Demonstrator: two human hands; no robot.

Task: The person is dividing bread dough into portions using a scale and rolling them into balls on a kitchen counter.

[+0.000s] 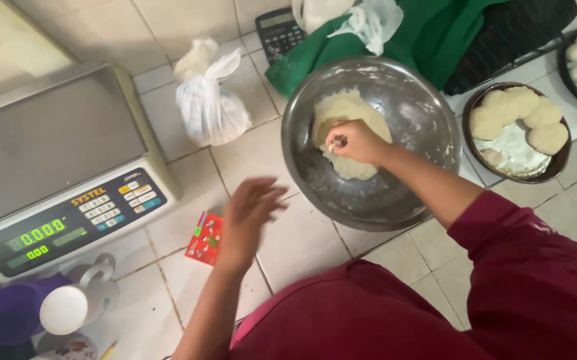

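A large steel bowl (428, 127) sits on the tiled counter with a pale mass of dough (345, 110) inside. My right hand (356, 141) is down in the bowl, fingers closed on a pinch of the dough at its lower part. My left hand (252, 212) hovers blurred over the tiles, left of the bowl, fingers spread and holding nothing. A small red packet (205, 238) lies on the counter just under and left of that hand.
A digital scale (55, 160) stands at left. A tied white plastic bag (210, 107), a calculator (278, 31) and green cloth (435, 33) lie behind. Round dark trays (559, 160) with dough balls (547, 137) sit at right. A purple cup (12, 312) and white mug (75, 303) stand at lower left.
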